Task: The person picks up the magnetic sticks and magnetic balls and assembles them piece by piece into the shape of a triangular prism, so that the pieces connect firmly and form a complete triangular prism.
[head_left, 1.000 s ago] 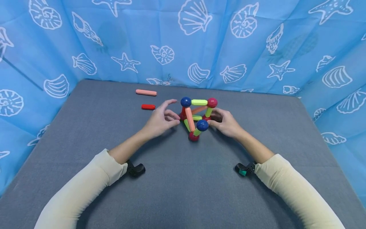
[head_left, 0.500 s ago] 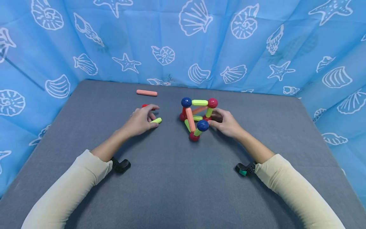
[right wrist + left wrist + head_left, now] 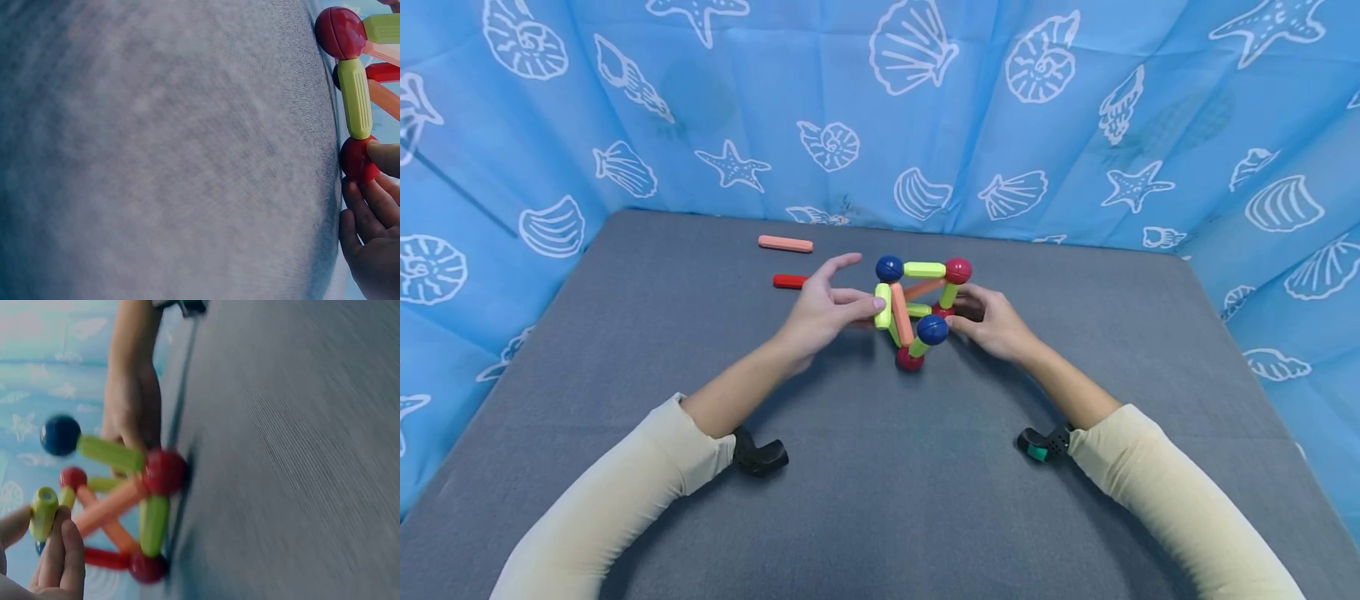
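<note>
A frame of coloured magnetic rods and balls [image 3: 900, 314] stands on the grey table, in the middle of the head view. My left hand [image 3: 818, 318] pinches a yellow-green rod [image 3: 882, 307] between thumb and fingers, holding it roughly upright at the frame's left side. In the left wrist view a round hole shows in the end of that rod [image 3: 42, 519]; whether it touches the frame I cannot tell. Opposite, my right hand [image 3: 996, 325] grips a red ball [image 3: 358, 159] at the frame's base, with the thumb on one side and fingers on the other.
A loose peach rod [image 3: 786, 243] lies behind the left hand, and a red rod [image 3: 789, 282] lies nearer to it, partly hidden. The blue shell-patterned curtain [image 3: 880, 125] hangs behind the grey table [image 3: 880, 500].
My left hand swung left, picked up the yellow-green rod near the red one, and came back right to the frame with it. The right hand stays on its ball.
</note>
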The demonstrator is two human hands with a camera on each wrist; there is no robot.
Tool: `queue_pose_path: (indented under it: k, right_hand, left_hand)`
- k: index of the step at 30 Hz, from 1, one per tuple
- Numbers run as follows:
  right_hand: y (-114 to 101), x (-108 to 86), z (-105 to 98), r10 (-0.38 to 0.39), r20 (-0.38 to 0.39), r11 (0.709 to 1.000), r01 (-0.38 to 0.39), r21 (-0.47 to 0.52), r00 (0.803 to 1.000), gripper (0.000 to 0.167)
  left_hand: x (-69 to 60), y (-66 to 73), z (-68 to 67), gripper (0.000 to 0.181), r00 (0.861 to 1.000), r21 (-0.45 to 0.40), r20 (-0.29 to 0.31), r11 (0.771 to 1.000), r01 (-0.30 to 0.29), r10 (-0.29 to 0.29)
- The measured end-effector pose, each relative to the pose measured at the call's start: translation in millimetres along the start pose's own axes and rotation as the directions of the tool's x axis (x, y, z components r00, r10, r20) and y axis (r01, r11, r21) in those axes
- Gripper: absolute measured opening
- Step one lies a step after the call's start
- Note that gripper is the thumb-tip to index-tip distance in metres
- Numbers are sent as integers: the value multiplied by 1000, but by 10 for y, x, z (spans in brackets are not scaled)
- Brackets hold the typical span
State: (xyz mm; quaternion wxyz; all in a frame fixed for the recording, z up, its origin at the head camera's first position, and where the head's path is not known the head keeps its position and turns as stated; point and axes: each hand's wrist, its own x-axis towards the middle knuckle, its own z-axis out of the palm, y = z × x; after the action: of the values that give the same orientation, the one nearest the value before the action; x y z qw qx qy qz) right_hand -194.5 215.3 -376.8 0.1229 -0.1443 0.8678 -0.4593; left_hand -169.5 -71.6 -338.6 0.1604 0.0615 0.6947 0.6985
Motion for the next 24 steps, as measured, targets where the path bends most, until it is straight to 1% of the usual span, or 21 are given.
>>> queue_pose_path:
  k: [4,9,12,16,18,20,22,23,24]
  right_hand:
    - [-3,-8,5,2,-3,1000,-2,7,1000,49]
    - [-1,-11,18,0,-5,1000,0,4,1000,49]
    - [5,-9,17,-9,-9,1000,9,5,1000,48]
    - [12,-5,12,-19,-12,1000,19,14,1000,48]
    - [12,-4,12,-20,-11,1000,20,17,1000,48]
    - [14,-2,11,-19,-10,1000,19,15,1000,48]
    - [15,-3,11,-14,-10,1000,14,10,1000,48]
    - [15,-2,10,-12,-10,1000,12,8,1000,48]
    - [18,-1,10,-9,-10,1000,9,7,1000,48]
  left_hand:
    - [53,28,159,73,999,-82,-29,996,27,-29]
    - [96,26,271,72,993,-173,-80,982,71,-86]
    - [106,31,302,72,989,-200,-100,976,88,-109]
    - [111,32,313,71,988,-182,-116,980,77,-99]
    - [103,21,313,70,989,-157,-124,986,56,-76]
    - [72,10,315,67,989,-115,-144,993,15,-32]
    - [25,-2,325,62,984,-40,-173,997,-59,51]
    - [-2,-8,334,59,976,16,-188,994,-110,111]
    - [-30,-12,347,56,963,87,-194,981,-172,186]
